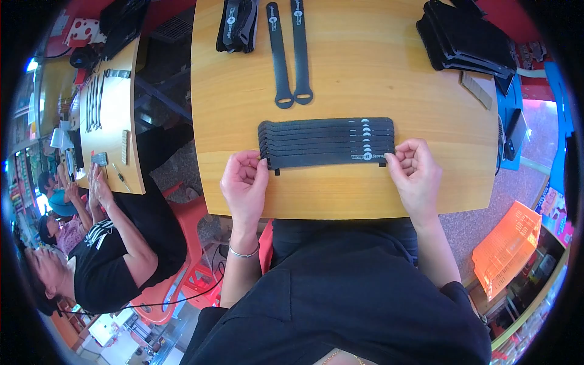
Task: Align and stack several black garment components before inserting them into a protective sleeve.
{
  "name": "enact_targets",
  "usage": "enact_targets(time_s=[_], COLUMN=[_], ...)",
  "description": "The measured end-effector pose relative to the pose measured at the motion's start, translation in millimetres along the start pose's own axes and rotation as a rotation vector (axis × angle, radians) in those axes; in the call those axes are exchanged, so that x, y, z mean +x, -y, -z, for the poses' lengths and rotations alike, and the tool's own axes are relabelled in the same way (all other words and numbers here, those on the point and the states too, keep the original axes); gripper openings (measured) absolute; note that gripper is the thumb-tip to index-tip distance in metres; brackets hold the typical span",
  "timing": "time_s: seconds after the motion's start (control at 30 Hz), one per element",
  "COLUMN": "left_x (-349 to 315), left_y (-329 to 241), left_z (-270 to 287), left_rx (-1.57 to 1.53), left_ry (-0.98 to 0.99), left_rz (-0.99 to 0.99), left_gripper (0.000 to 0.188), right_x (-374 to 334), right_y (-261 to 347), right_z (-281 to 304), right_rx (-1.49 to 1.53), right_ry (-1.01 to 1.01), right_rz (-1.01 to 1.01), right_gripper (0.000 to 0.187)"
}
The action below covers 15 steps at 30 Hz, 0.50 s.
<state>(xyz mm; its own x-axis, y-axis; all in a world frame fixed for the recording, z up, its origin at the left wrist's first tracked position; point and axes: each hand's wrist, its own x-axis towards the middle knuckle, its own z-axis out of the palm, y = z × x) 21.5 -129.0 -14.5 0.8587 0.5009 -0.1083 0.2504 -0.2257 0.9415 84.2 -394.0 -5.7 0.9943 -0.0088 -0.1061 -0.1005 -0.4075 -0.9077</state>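
Both hands pinch the row of black straps lying flat mid-surface — the left hand with its grip closed on the left end, the right hand closed on the right end. Two loose straps lie beyond — apart.
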Motion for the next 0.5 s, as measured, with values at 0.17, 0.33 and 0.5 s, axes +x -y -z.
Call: enact_targets(time_s=[0.17,0.33,0.5], left_x=[-0.1,-0.2,-0.5], left_y=[0.1,-1.4,-0.6], left_z=[0.5,-0.1,0.5], left_rx=[0.001,-0.009,0.007], left_ry=[0.002,0.001,-0.003], left_rz=[-0.005,0.006,0.002], left_gripper=[0.016,0.015,0.015], right_x=[-0.1,0.9,1.4], right_y=[0.2,3.6,4.5], right_z=[0.0,1.2,0.8], right_rx=[0.011,0.002,-0.021], right_ry=[0.003,0.008,0.016], right_rz=[-0.003,-0.01,0.002], right_gripper=[0.02,0.02,0.018])
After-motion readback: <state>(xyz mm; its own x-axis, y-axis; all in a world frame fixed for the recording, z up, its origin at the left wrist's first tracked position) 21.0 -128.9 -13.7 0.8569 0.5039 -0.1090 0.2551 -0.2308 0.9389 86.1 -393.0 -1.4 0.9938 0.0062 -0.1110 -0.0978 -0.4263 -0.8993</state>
